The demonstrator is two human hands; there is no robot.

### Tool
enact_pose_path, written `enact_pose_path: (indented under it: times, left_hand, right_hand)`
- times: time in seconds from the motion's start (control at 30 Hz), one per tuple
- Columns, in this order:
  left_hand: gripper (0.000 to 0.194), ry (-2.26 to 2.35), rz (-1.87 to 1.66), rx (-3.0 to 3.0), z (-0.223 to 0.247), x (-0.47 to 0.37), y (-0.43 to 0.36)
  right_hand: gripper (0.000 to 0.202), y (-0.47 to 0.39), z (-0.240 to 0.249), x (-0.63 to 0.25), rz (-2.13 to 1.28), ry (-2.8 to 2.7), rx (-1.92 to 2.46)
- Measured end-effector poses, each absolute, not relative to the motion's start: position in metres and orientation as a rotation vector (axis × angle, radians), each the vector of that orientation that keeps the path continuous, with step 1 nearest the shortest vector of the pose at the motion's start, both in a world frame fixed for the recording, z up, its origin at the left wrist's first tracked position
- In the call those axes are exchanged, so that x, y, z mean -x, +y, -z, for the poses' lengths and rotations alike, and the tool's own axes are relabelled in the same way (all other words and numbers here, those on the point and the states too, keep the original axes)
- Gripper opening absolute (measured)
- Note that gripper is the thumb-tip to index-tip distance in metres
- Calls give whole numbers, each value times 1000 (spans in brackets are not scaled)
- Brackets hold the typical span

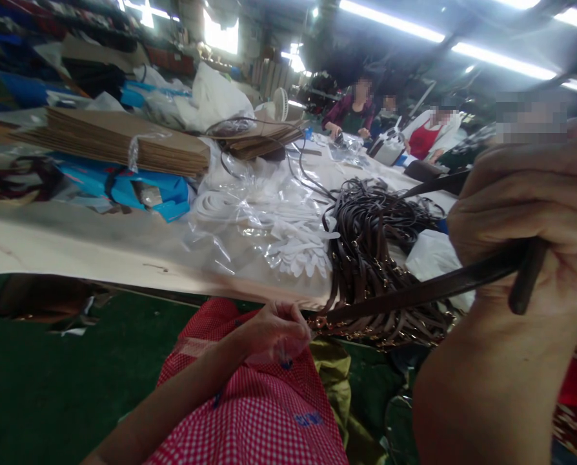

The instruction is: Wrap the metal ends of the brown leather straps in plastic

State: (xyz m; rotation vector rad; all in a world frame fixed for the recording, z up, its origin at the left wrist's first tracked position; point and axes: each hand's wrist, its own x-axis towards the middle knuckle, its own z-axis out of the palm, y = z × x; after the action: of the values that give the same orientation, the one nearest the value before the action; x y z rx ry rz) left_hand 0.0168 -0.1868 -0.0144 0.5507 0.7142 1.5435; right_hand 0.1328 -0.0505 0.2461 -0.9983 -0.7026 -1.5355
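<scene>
Diagonally, a dark strap [424,292] runs from right fingers [516,216] toward left fingers [292,328].

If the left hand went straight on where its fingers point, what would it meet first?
Probably the lower end of the dark strap gripped by the right hand, then the strap pile; depth there is unclear.

On the table [75,239] lie one heap of dark straps [366,239], too tangled to count, one bundle of white strips [303,252], two stacks of brown cardboard [128,145] [264,139] and one blue packet [131,190]. At its near side are one raised strap [424,294] and two bare hands, one left hand [281,326], one right hand [521,200]. At least three people [354,123] are at its far side.
</scene>
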Motion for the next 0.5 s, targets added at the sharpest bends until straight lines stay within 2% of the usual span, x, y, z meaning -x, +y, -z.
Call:
enact_pose_path:
  times: [0.13,0.2,0.3,0.4,0.5]
  left_hand:
    - [21,735,-1520,-503,13,-18,-185]
    - [20,746,-1513,-489,15,-18,-184]
    - [19,749,-1506,-490,18,-18,-185]
    - [19,730,-1501,-512,19,-19,-188]
    - [17,698,-1486,-566,16,-18,-190]
  right_hand:
    - [7,-65,-254,-133,1712,-1149,834]
    - [14,-70,-257,-132,1730,-1387,766]
    - [5,-67,-256,-130,1545,-1314,895]
    - [18,-53,-252,-127,1350,-1174,1025]
    - [19,-38,-256,-118,1288,-1208,1067]
